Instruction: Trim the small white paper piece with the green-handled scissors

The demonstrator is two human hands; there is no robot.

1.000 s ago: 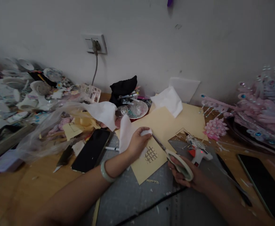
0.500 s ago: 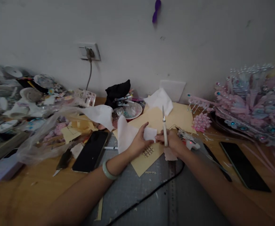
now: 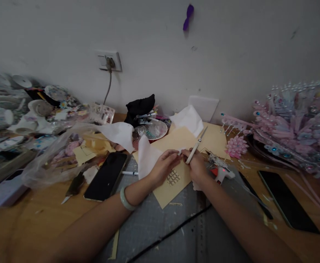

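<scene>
My left hand [image 3: 164, 166] is closed with its fingertips on a small white piece [image 3: 180, 151], perhaps paper or felt, mostly hidden by the fingers. Facing it, my right hand [image 3: 197, 166] grips a slim white-handled craft knife [image 3: 195, 149], its pointed metal blade slanting up and to the right. The right fingertips also meet the white piece. Under both hands lies a cream sheet [image 3: 164, 197] with a dark net-like pattern on it. A crumpled white sheet [image 3: 146, 157] rests just left of my left hand.
A hot glue gun [image 3: 222, 171] with a red light lies right of my right hand. Dark phones [image 3: 105, 177] [image 3: 288, 201] flank the grey cutting mat [image 3: 149, 226], crossed by a black cable [image 3: 168, 233]. Pink beaded ornaments [image 3: 299, 128] crowd the right; bags and ribbon rolls fill the left.
The knife has tipped from nearly upright to slanting right. My hands have drawn closer together, and the white piece, flat and visible before, is now mostly covered. The view has shifted slightly.
</scene>
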